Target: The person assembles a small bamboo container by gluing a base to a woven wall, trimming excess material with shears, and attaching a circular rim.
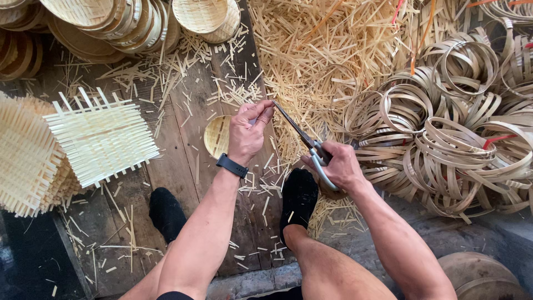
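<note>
The left hand (248, 133) pinches a small round woven bamboo basket (216, 135) by its rim; right fingers (333, 158) grip scissors (308, 145) — blades at the left fingertips. Trimming looks underway — offcuts (261, 183) lie below.

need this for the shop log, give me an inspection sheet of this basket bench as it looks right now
surface: dark wooden planks, worn.
job's things: small woven basket held on edge; scissors with blades at its rim.
clutter: bamboo offcuts strewn wide; flat woven mats stacked at left; finished baskets along the top.
grippers: left hand grips the basket, black wristband; right hand closed on the scissors.
cables: nothing seen.
surroundings: heap of bamboo hoops at right; feet in black socks below.
</note>
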